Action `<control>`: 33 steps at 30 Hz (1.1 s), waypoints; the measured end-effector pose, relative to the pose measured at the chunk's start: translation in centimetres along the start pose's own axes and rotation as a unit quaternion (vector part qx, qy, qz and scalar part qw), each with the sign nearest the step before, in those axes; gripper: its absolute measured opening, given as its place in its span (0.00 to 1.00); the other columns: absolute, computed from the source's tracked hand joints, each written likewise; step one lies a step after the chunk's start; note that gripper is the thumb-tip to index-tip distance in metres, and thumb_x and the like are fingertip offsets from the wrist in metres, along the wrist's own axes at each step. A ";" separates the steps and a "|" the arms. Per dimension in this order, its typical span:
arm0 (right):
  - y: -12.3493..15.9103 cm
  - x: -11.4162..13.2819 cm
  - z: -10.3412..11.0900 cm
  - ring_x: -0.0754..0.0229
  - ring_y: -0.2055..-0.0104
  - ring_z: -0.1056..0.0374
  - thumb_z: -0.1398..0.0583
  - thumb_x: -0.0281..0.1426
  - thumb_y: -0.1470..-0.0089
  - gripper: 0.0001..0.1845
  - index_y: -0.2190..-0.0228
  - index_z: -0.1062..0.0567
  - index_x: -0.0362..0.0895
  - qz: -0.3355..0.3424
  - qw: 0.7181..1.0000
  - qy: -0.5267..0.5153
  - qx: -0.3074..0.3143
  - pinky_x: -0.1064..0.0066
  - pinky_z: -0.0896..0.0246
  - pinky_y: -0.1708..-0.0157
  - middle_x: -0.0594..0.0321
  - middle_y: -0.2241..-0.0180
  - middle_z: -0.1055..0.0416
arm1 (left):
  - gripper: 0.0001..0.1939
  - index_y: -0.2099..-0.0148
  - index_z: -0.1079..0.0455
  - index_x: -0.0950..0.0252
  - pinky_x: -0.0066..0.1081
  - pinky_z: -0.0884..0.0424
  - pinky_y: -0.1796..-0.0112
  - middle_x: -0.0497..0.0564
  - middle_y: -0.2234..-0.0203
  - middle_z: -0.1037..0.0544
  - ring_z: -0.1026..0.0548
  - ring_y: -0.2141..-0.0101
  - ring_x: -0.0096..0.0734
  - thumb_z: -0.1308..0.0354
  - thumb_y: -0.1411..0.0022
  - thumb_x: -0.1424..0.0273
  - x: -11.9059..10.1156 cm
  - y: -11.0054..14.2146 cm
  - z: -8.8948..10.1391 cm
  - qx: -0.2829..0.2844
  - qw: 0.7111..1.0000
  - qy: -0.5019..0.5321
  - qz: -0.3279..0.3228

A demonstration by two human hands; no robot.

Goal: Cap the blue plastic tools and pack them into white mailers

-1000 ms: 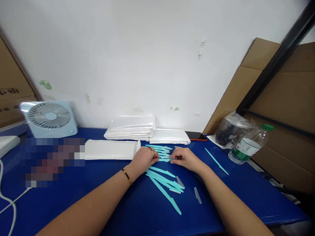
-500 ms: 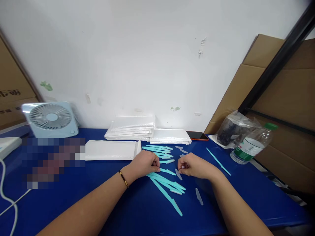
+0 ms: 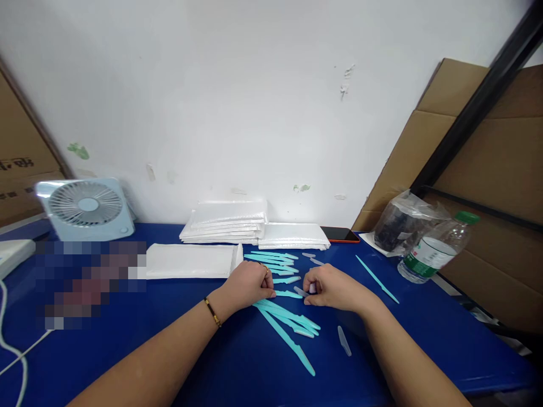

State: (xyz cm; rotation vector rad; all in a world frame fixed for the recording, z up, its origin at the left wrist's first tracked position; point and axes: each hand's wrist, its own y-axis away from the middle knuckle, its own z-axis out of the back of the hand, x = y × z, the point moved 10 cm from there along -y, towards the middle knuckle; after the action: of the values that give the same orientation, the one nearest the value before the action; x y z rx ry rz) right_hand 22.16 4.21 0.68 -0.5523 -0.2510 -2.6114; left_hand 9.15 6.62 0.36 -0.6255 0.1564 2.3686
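My left hand (image 3: 253,285), wearing a ring and a bracelet, is closed on the handle of a turquoise eyebrow razor (image 3: 288,294), whose blade end points right. Facing it, my right hand (image 3: 333,287) pinches a clear blade cover (image 3: 300,291) close to that razor's tip; whether the two touch is hard to tell. Several turquoise razors (image 3: 278,263) lie side by side behind my left hand. More razors (image 3: 292,339) fan out in front of it. A loose clear cover (image 3: 344,341) rests in front of my right hand, and others (image 3: 316,261) lie behind it.
White padded mailers are stacked (image 3: 227,220) against the wall, with one mailer (image 3: 190,261) lying nearer. A phone (image 3: 340,234), a single razor (image 3: 377,278), a water bottle (image 3: 436,254) and a bagged dark item (image 3: 394,226) are to the right. A fan (image 3: 87,209) stands left.
My right hand has shifted slightly left, turning the clear cover and bringing it to the tip of the razor in my left hand. My left hand stays nearly in place.
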 end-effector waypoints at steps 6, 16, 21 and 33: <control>0.0 -1.2 0.4 0.63 0.75 0.35 0.39 0.30 0.56 0.04 0.74 0.23 0.45 -0.014 1.000 0.003 -0.002 0.75 0.48 0.78 0.64 0.75 0.27 | 0.08 0.74 0.27 0.61 0.25 0.43 0.77 0.45 0.78 0.24 0.29 0.76 0.27 0.39 0.52 0.62 0.4 0.2 0.1 0.014 0.999 0.016 0.025; -1.5 -0.6 0.0 0.64 0.74 0.35 0.40 0.29 0.55 0.04 0.76 0.23 0.44 -0.016 0.998 -0.041 -0.051 0.76 0.47 0.76 0.65 0.76 0.27 | 0.07 0.74 0.27 0.61 0.26 0.41 0.73 0.44 0.78 0.24 0.29 0.75 0.27 0.39 0.49 0.64 0.4 -0.5 -0.2 -0.020 1.000 -0.003 0.015; -2.0 -1.2 1.4 0.64 0.73 0.36 0.40 0.29 0.52 0.05 0.74 0.23 0.43 0.000 0.993 -0.045 -0.112 0.74 0.45 0.73 0.63 0.74 0.29 | 0.05 0.68 0.26 0.61 0.31 0.40 0.63 0.47 0.69 0.23 0.28 0.65 0.33 0.42 0.44 0.67 -0.3 -1.2 0.6 -0.085 0.994 -0.067 -0.017; 3.6 0.8 -3.4 0.68 0.77 0.39 0.31 0.36 0.69 0.16 0.73 0.21 0.44 0.057 0.958 -0.107 0.262 0.78 0.46 0.77 0.69 0.78 0.32 | 0.09 0.68 0.27 0.61 0.23 0.41 0.74 0.45 0.74 0.25 0.30 0.73 0.25 0.40 0.49 0.61 -2.8 1.0 -1.7 0.069 0.993 0.063 -0.067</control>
State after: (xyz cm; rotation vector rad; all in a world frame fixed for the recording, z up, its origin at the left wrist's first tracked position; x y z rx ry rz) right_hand 22.03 -0.19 -1.73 -0.6288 -0.9175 -2.2390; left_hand 11.00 3.75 0.13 -0.6963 0.3211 2.1700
